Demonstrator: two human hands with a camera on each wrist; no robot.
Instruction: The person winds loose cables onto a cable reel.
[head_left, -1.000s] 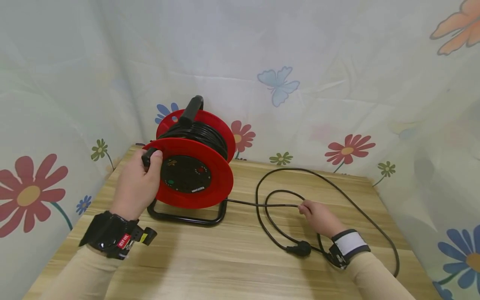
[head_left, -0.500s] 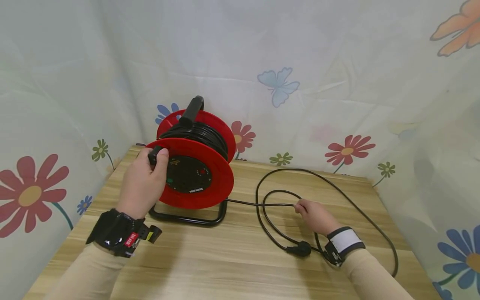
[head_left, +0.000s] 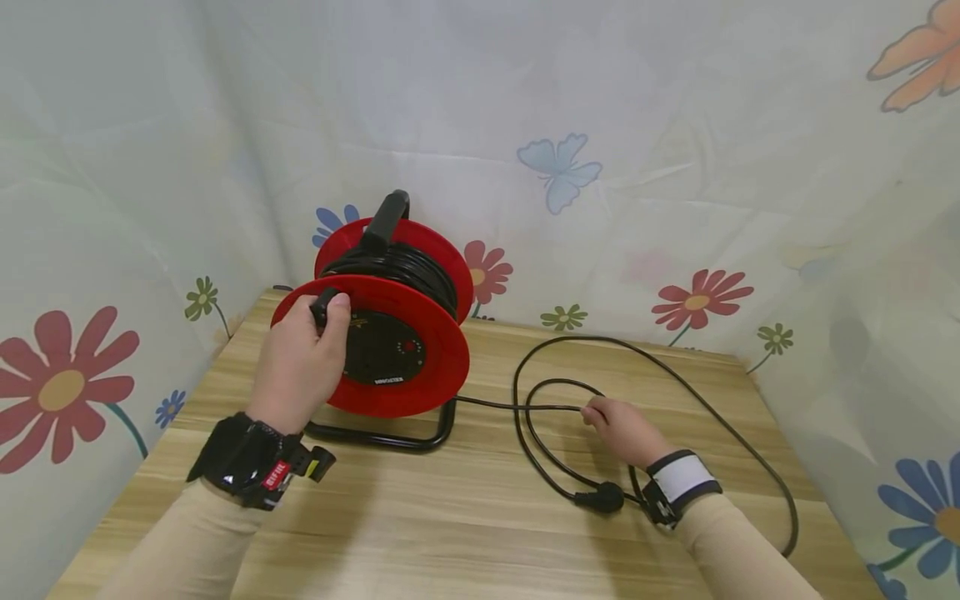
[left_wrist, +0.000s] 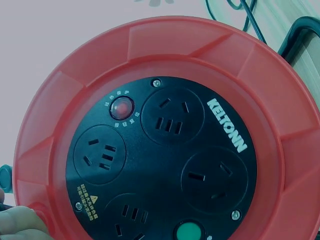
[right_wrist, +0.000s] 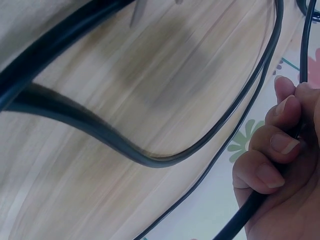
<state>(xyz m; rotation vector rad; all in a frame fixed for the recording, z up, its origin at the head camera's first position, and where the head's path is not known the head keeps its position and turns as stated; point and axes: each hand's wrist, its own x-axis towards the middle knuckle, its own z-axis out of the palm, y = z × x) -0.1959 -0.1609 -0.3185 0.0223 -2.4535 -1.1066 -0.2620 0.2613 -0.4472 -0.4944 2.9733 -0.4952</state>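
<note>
A red cable reel [head_left: 446,367] with black cord wound on its drum stands on a black tube frame at the left of the table. My left hand [head_left: 300,358] grips the small black crank knob [head_left: 322,307] on its front flange. In the left wrist view the reel's black socket panel [left_wrist: 165,150] shows several outlets, a red button and a green one. My right hand [head_left: 626,431] holds the black cord [head_left: 495,406], which runs from the reel's lower right; the right wrist view shows fingers curled round the cord [right_wrist: 245,215].
Loose cord [head_left: 697,400] lies in loops over the right half of the wooden table [head_left: 450,525]. Its black plug [head_left: 600,497] rests near my right wrist. A flower-printed cloth [head_left: 450,100] hangs behind and at both sides. The reel's black carry handle [head_left: 386,221] stands on top.
My left hand and the crank knob have moved right and slightly up round the reel's face, and the socket panel has turned clockwise. My right hand has shifted a little left with the cord.
</note>
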